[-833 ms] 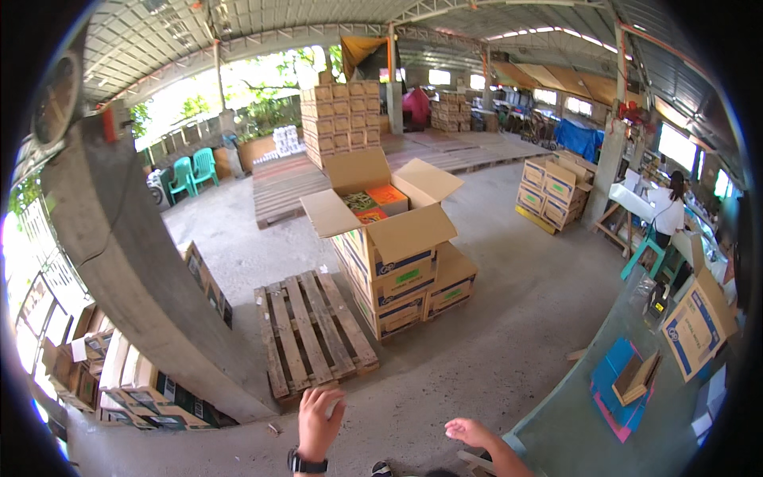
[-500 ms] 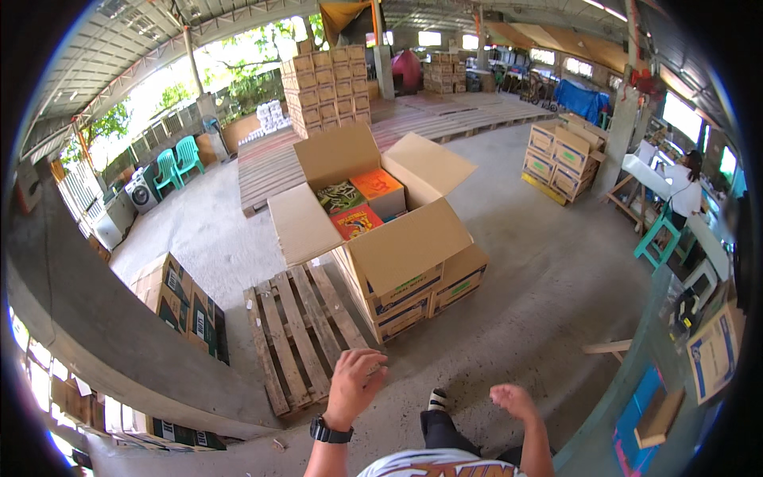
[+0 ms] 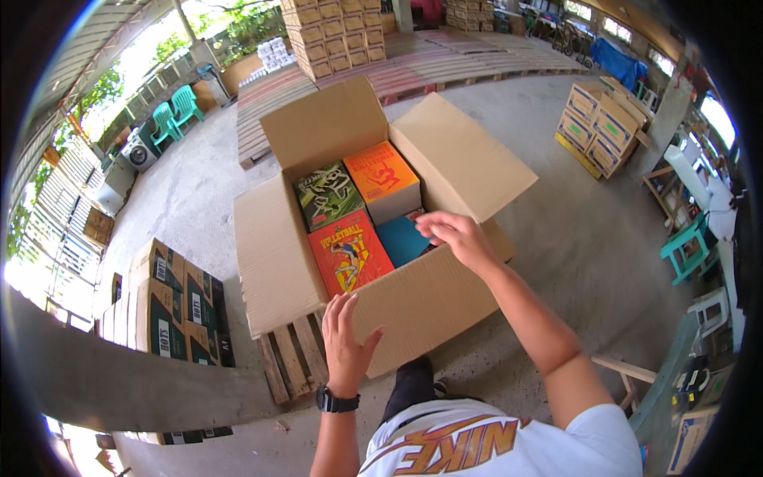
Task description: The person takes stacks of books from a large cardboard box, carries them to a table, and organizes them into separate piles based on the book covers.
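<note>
An open cardboard box [image 3: 278,246] with its flaps folded out stands before me. Inside are a red-covered stack of notebooks [image 3: 350,256], a dark green-covered stack [image 3: 327,195] and an orange-covered stack [image 3: 381,171]. A blue cover [image 3: 402,240] lies lower in the near right corner. My left hand [image 3: 346,342], a black watch on its wrist, is at the near flap with fingers spread and nothing held; whether it touches the cardboard is unclear. Over the box's right side reaches my right hand [image 3: 455,238], its fingers loosely bent and empty, above the blue cover.
Beneath the box shows a wooden pallet [image 3: 290,358]. Printed cartons [image 3: 179,306] are stacked at the left behind a concrete ledge [image 3: 143,381]. More cartons [image 3: 600,127] stand at the right, near a green stool [image 3: 687,250]. Farther back are pallets [image 3: 477,60] and a tall carton stack [image 3: 338,36].
I have come closer to the open box, which now looks larger. My right hand has moved forward over its right side, and my left hand has risen to the near flap.
</note>
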Action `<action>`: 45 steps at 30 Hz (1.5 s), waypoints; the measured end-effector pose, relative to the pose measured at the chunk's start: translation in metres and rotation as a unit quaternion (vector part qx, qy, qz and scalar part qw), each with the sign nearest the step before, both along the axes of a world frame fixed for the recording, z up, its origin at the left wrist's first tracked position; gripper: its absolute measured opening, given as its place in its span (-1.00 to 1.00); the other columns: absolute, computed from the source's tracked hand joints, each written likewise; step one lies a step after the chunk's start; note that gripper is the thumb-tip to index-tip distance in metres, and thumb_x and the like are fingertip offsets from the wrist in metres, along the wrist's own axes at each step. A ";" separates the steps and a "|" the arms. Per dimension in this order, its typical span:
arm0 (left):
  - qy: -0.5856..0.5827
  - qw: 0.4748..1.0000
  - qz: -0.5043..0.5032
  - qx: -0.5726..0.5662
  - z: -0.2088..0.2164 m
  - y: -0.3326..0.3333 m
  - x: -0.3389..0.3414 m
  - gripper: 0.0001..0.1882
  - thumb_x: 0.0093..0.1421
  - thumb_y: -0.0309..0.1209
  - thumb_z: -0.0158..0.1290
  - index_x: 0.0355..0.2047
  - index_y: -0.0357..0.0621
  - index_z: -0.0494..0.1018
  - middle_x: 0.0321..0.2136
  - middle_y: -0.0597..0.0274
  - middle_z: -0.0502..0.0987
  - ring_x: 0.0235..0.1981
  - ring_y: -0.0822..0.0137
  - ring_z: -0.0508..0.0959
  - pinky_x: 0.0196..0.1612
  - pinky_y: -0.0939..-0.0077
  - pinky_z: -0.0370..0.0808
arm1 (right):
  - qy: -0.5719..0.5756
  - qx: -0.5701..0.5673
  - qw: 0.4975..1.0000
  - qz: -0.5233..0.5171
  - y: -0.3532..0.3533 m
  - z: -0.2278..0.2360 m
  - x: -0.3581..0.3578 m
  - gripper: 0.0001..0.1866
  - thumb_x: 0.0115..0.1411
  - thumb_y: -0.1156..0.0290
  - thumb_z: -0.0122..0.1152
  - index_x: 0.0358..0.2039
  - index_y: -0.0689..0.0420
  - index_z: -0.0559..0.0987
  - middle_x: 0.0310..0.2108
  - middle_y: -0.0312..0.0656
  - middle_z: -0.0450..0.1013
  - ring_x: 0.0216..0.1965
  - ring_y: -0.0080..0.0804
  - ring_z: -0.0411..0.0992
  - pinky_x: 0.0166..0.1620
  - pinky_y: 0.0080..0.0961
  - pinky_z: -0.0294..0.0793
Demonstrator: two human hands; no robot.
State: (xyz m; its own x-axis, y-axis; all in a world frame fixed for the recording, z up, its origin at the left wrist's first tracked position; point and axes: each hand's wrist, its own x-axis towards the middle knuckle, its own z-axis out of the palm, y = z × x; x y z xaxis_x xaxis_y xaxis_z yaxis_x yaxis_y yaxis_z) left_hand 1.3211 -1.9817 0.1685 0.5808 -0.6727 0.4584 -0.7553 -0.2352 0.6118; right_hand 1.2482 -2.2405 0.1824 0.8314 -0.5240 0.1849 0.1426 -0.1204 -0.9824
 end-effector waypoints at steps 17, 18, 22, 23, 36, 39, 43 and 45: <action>-0.106 0.973 0.075 0.190 -0.058 -0.069 0.039 -0.55 -0.13 -0.29 0.20 -0.17 0.17 0.39 -0.31 0.50 0.43 -0.26 0.44 0.39 -0.14 0.40 0.13 | 0.452 -0.016 0.891 0.028 -0.035 -0.153 0.185 -0.65 0.07 0.41 -0.10 -0.21 0.38 0.48 -0.11 0.19 0.36 -0.06 0.01 0.35 -0.07 -0.25 0.32; -0.101 0.973 0.069 0.196 -0.058 -0.070 0.040 -0.55 -0.21 -0.26 0.24 -0.22 0.12 0.43 -0.36 0.44 0.44 -0.27 0.38 0.38 -0.14 0.35 0.13 | 0.448 0.006 0.893 0.028 -0.034 -0.157 0.183 -0.64 0.08 0.41 -0.10 -0.18 0.39 0.46 -0.08 0.16 0.35 -0.03 -0.02 0.33 -0.05 -0.26 0.30; -0.058 0.973 0.077 0.208 -0.046 -0.075 0.041 -0.55 -0.24 -0.30 0.25 -0.25 0.11 0.44 -0.37 0.43 0.44 -0.28 0.37 0.39 -0.14 0.36 0.13 | 0.461 0.132 0.875 0.060 -0.034 -0.166 0.184 -0.58 0.10 0.36 0.00 -0.07 0.37 0.39 -0.05 0.08 0.34 0.00 -0.18 0.30 0.02 -0.39 0.23; -0.055 0.973 0.078 0.212 -0.042 -0.077 0.043 -0.55 -0.24 -0.30 0.25 -0.25 0.11 0.44 -0.37 0.43 0.44 -0.28 0.37 0.39 -0.14 0.36 0.13 | 0.464 0.135 0.873 0.063 -0.034 -0.165 0.185 -0.58 0.10 0.36 0.00 -0.07 0.37 0.39 -0.05 0.08 0.34 0.00 -0.18 0.30 0.02 -0.39 0.23; 0.266 0.957 0.115 0.011 0.010 -0.084 0.081 -0.62 -0.11 -0.52 0.17 -0.22 -0.25 0.41 -0.27 0.02 0.46 -0.16 0.06 0.42 -0.10 0.38 0.36 | 0.401 0.438 0.804 0.020 -0.056 -0.168 0.186 -0.81 0.05 0.39 -0.19 -0.54 0.13 0.42 -0.57 -0.14 0.40 -0.49 -0.36 0.40 -0.39 -0.39 0.33; 0.195 0.971 0.137 0.013 -0.002 -0.094 0.101 -0.64 -0.05 -0.49 0.13 -0.19 -0.23 0.39 -0.22 0.00 0.43 -0.14 0.07 0.41 -0.08 0.36 0.35 | 0.415 0.415 0.806 0.073 -0.060 -0.175 0.185 -0.73 0.07 0.22 -0.13 -0.37 0.09 0.46 -0.40 -0.19 0.45 -0.34 -0.34 0.40 -0.15 -0.38 0.33; 0.056 0.949 0.109 0.289 -0.005 -0.118 0.132 -0.48 0.01 -0.34 0.09 -0.03 -0.29 0.25 -0.01 -0.16 0.26 -0.05 -0.05 0.35 -0.03 0.33 0.34 | 0.326 0.483 0.799 0.149 -0.066 -0.171 0.170 -0.49 0.13 -0.02 -0.22 -0.14 0.12 0.43 -0.19 -0.12 0.42 -0.15 -0.30 0.36 0.01 -0.32 0.25; 0.037 0.933 0.120 0.337 -0.028 -0.126 0.142 -0.39 0.01 -0.31 0.09 0.02 -0.32 0.16 0.02 -0.22 0.20 -0.02 -0.05 0.31 0.00 0.33 0.32 | 0.399 0.471 0.776 0.129 -0.073 -0.152 0.167 -0.43 0.13 -0.11 -0.23 -0.14 0.13 0.42 -0.21 -0.11 0.39 -0.13 -0.28 0.31 -0.02 -0.27 0.25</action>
State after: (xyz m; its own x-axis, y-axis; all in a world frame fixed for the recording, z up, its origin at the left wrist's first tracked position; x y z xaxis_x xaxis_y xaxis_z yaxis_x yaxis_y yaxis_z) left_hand 1.4629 -2.1074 0.1403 0.7649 -0.6403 -0.0703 -0.5927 -0.7424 0.3123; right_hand 1.4153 -2.3133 0.0304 0.5844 0.0889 -0.8066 -0.6568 0.6355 -0.4058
